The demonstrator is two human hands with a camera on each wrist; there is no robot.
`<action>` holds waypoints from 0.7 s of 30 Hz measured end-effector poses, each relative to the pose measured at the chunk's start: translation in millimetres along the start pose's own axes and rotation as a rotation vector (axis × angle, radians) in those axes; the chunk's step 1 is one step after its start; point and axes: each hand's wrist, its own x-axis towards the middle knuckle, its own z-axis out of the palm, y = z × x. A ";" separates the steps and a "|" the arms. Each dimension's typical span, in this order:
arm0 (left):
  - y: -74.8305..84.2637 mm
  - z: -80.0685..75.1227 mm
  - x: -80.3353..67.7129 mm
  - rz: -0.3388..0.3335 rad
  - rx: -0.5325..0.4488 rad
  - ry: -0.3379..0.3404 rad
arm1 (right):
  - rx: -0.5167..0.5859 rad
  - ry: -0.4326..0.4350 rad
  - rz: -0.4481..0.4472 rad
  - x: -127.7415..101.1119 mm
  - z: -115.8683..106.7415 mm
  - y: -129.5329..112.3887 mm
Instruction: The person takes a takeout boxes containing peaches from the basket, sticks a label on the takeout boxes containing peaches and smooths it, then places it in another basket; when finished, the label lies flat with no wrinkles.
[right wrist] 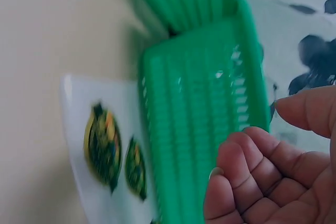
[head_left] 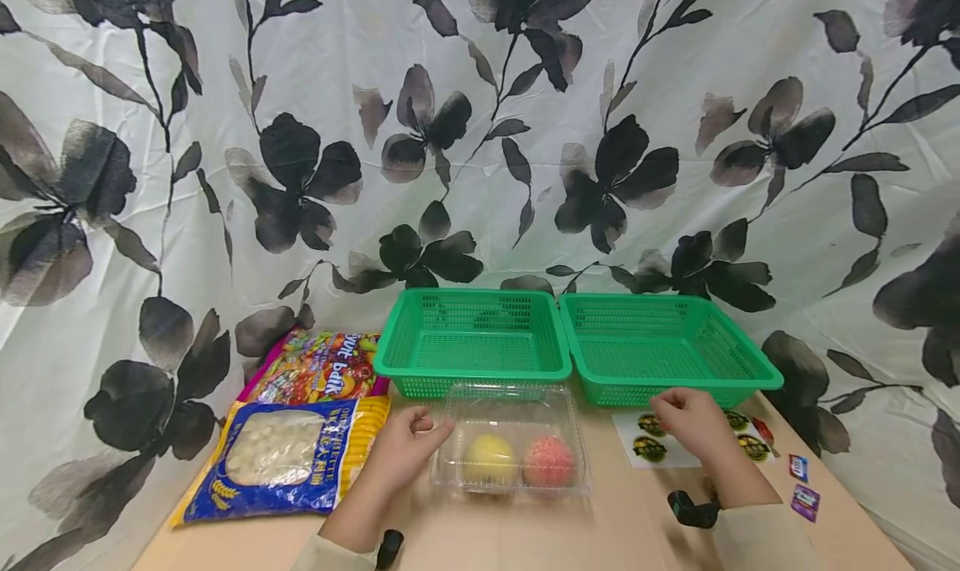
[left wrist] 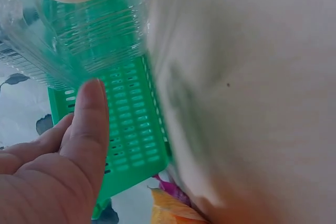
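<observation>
I rest my left hand point(head_left: 405, 450) against the clear plastic clamshell box point(head_left: 512, 442) of fruit near the surface's front edge, steadying it, while my right hand point(head_left: 686, 421), loosely curled and empty, hovers over the white sticker sheet point(head_left: 637, 446).

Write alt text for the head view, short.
Two hands rest on a wooden table: the left hand beside a clear clamshell box holding a yellow and a pink fruit, the right hand over a sticker sheet. Two empty green baskets sit behind.

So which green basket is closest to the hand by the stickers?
The right-hand green basket. The right hand hovers just before its front wall; the other basket sits further left.
</observation>
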 end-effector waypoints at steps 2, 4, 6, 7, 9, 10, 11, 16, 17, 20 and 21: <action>-3.0 -0.3 0.3 -0.006 0.013 -0.011 | -0.026 -0.004 0.016 3.3 -4.0 7.1; -5.4 -0.6 1.1 -0.013 -0.003 -0.033 | -0.058 0.000 0.031 7.3 -7.1 14.5; -7.0 -0.5 1.5 -0.025 -0.023 -0.058 | -0.083 0.005 0.052 11.1 -9.4 22.0; -7.6 -0.2 1.5 -0.033 -0.034 -0.069 | -0.090 0.006 0.066 13.0 -10.2 25.8; -7.6 0.9 0.6 -0.054 -0.064 -0.087 | -0.107 0.010 0.086 16.0 -11.0 33.7; -7.6 1.7 -0.2 -0.066 -0.076 -0.093 | -0.111 0.012 0.096 16.9 -10.9 37.6; -7.6 2.5 -0.9 -0.079 -0.088 -0.100 | -0.115 0.013 0.104 17.8 -10.6 41.0; -8.1 4.8 -4.1 -0.140 -0.135 -0.118 | -0.114 0.005 0.131 22.4 -8.5 54.0; -8.1 5.1 -4.4 -0.148 -0.137 -0.118 | -0.110 0.001 0.140 23.7 -8.2 55.5; -8.8 6.7 -5.0 -0.158 -0.159 -0.105 | -0.108 -0.021 0.154 27.8 -6.6 60.5; -8.9 7.3 -5.2 -0.158 -0.170 -0.102 | -0.111 -0.026 0.158 28.9 -6.1 62.0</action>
